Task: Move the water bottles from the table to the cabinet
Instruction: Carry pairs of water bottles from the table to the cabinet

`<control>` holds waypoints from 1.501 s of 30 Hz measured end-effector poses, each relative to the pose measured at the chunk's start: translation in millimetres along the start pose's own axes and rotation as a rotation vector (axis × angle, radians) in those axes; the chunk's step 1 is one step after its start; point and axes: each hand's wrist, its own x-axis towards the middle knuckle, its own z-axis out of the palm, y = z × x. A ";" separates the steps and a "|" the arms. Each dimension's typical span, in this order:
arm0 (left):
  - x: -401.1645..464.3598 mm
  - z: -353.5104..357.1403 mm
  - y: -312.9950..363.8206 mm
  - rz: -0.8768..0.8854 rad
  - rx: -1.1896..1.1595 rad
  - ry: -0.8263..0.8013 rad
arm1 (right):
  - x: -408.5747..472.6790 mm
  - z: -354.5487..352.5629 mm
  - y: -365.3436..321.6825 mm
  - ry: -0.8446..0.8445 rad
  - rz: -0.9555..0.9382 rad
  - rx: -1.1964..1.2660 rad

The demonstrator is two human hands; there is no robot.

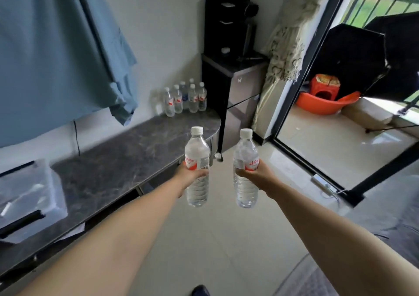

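Both hands are out in front, over the pale floor: the left hand (189, 175) wraps one water bottle (197, 168) at its middle, the right hand (257, 175) grips a second bottle (246, 169) the same way. Each is clear plastic with a white cap and a red-and-white label, held upright, cap up. About seven more bottles (184, 98) stand clustered at the far end of the dark marbled table (118, 159), beside the black cabinet (235, 91).

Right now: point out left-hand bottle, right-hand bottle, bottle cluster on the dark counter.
left-hand bottle (196, 146), head view, upper body
right-hand bottle (246, 150), head view, upper body
bottle cluster (193, 100), head view, front bottle's label
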 end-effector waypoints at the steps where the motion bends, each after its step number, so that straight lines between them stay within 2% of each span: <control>1: 19.2 -5.4 8.1 -0.005 -0.001 0.007 | 17.2 -1.5 -7.5 0.006 0.004 0.007; 10: 132.5 -39.8 38.6 -0.050 -0.038 0.115 | 154.3 13.3 -38.5 -0.056 0.069 -0.090; 19: 287.7 -60.7 70.9 -0.178 -0.090 0.262 | 353.9 33.6 -54.6 -0.222 0.107 -0.212; 26: 408.8 -69.1 93.7 -0.274 -0.170 0.368 | 499.6 53.5 -75.5 -0.207 0.193 -0.269; 31: 499.2 -75.4 76.0 -0.350 -0.206 0.327 | 587.4 89.8 -51.0 -0.169 0.266 -0.300; 34: 557.9 -79.3 63.3 -0.314 -0.201 0.369 | 636.7 115.7 -30.7 -0.097 0.315 -0.258; 39: 638.6 -88.8 51.1 -0.218 -0.162 0.477 | 705.9 155.7 -11.4 -0.017 0.271 -0.232; 42: 681.4 -94.5 52.6 -0.101 -0.101 0.508 | 743.7 183.7 -6.6 0.048 0.235 -0.170; 45: 713.8 -92.8 51.6 -0.008 -0.079 0.612 | 778.6 207.1 -2.5 0.118 0.234 -0.078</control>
